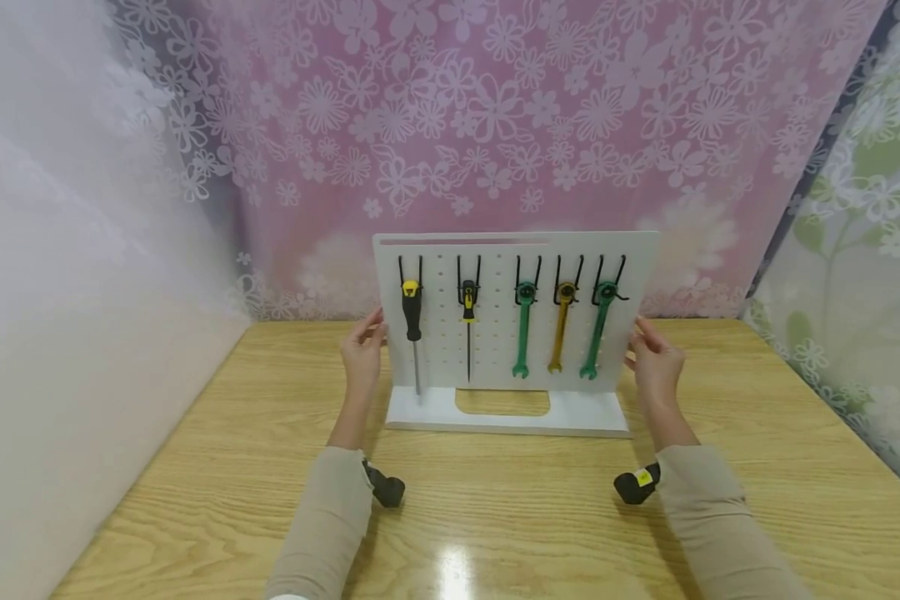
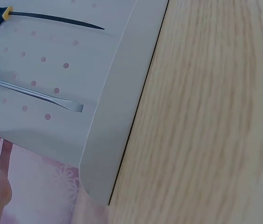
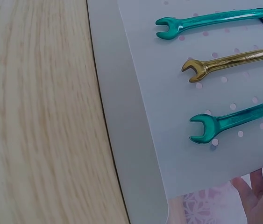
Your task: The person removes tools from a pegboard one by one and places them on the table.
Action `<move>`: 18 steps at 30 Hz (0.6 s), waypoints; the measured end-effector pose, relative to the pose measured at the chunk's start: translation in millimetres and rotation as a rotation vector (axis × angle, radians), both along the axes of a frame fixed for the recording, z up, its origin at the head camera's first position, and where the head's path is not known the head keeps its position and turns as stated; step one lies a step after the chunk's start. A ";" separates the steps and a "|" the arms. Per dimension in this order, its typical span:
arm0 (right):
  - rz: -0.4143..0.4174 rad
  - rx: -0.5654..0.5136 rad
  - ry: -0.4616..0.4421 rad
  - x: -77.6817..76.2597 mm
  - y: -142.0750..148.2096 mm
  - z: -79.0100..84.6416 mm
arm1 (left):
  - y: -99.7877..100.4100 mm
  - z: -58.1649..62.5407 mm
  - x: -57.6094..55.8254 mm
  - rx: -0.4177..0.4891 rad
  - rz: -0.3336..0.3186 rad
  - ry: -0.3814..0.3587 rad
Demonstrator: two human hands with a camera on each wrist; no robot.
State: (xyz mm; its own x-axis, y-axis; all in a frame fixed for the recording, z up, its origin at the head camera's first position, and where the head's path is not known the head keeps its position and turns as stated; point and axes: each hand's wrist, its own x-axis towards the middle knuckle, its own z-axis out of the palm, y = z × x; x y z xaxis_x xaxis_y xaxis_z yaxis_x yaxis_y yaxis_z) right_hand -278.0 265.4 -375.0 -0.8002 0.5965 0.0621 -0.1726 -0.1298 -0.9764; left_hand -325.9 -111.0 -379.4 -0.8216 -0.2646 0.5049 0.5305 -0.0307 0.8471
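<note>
A white pegboard [image 1: 495, 333] stands upright on its flat base [image 1: 585, 414] on the wooden table. My left hand [image 1: 362, 348] holds its left side edge, and my right hand [image 1: 655, 358] holds the right one; both hands' fingers reach partly behind the panel. From black hooks hang a black-and-yellow flathead screwdriver [image 1: 413, 317] at the left and a smaller black-and-yellow tool [image 1: 468, 312] with a thin dark shaft. Further right hang a green wrench [image 1: 523, 333], a gold wrench [image 1: 561, 333] and another green wrench [image 1: 596, 337]. In the right wrist view, the wrenches' open ends point toward the base.
The wood-grain table [image 1: 495, 517] extends in front of the base and to both sides. Behind it hangs a pink flowered curtain [image 1: 457, 108], with a pale sheet [image 1: 82, 250] at the left and a flowered one [image 1: 862, 275] at the right.
</note>
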 end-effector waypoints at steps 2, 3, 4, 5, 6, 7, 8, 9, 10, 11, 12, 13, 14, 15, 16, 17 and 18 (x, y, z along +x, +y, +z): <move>0.003 0.004 0.000 0.1 -2.0 0.2 | -1.5 0.3 -0.2 -0.003 0.010 0.004; 0.002 0.008 -0.002 0.2 -3.2 0.4 | -2.1 0.4 -0.2 -0.006 0.015 0.007; 0.003 0.011 -0.002 0.4 -4.2 0.7 | -2.6 1.0 -0.1 -0.007 0.017 0.009; 0.004 0.008 -0.001 0.2 -5.0 0.8 | -3.2 1.5 -0.1 -0.005 0.018 0.013; 0.007 -0.003 0.002 0.0 -5.8 0.9 | -3.7 1.8 0.0 -0.004 0.017 0.015; 0.007 0.000 -0.001 -0.4 -6.4 0.6 | -4.3 2.0 -0.1 -0.005 0.016 0.018; 0.008 -0.001 -0.003 -0.8 -7.1 0.4 | -4.8 2.1 -0.1 -0.003 0.015 0.018; 0.008 -0.001 -0.007 -1.1 -7.7 0.1 | -5.4 2.1 -0.2 -0.004 0.017 0.017; 0.010 -0.005 -0.010 -1.5 -8.0 -0.2 | -6.0 2.1 -0.2 -0.003 0.016 0.017; 0.011 -0.005 -0.014 -1.8 -8.4 -0.6 | -6.6 2.0 -0.3 -0.001 0.014 0.018; 0.013 -0.005 -0.017 -1.9 -9.1 -0.6 | -7.2 1.8 -0.3 -0.001 0.013 0.018; 0.013 -0.001 -0.021 -2.0 -9.7 -0.8 | -7.7 1.7 -0.4 0.000 0.014 0.017; 0.013 0.003 -0.023 -2.1 -10.1 -1.0 | -8.2 1.6 -0.4 0.002 0.013 0.015; 0.015 0.003 -0.023 -2.0 -10.5 -1.0 | -8.7 1.4 -0.4 0.001 0.016 0.014; 0.017 0.002 -0.023 -2.0 -11.0 -1.0 | -9.1 1.4 -0.5 0.002 0.015 0.013; 0.018 0.006 -0.025 -2.2 -11.3 -0.9 | -9.5 1.3 -0.4 0.000 0.018 0.011; 0.019 0.009 -0.027 -2.3 -11.6 -0.8 | -9.7 1.3 -0.3 -0.003 0.024 0.007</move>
